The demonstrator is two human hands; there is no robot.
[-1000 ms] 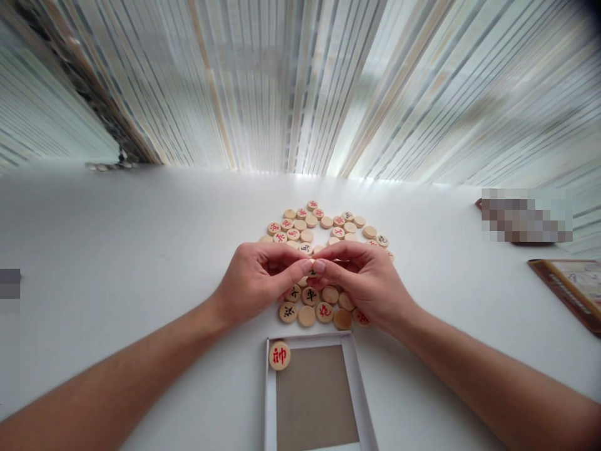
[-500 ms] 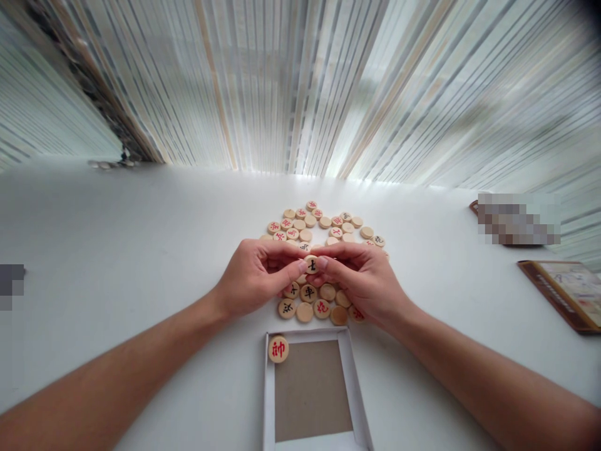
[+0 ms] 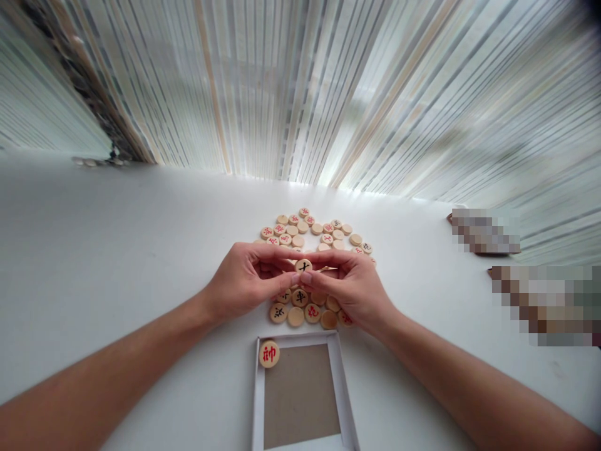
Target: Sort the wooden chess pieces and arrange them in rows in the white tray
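Between the fingertips of both hands is a round wooden Chinese chess piece point(image 3: 303, 267) with a black character facing up. My left hand point(image 3: 251, 272) is closed on its left side, thumb below and index finger behind. From the other side my right hand point(image 3: 350, 279) pinches the same piece with thumb and index finger. Underneath and behind the hands spread several more chess pieces point(image 3: 312, 312), some showing red or black characters, some plain side up. The hands hide part of this group. Closer to me, a shallow white box point(image 3: 345, 388) holds one piece with a red character point(image 3: 269, 354) in its far left corner.
The white table point(image 3: 141, 250) reaches back to a striped string curtain point(image 3: 263, 88). Two blurred-out brown-edged items point(image 3: 486, 232) lie at the right. Small pale objects point(image 3: 91, 162) sit by the curtain's foot at the far left.
The held piece has turned between the fingers, so its character sits at a different angle. The view has shifted slightly, moving the table items left and a little down in the picture.
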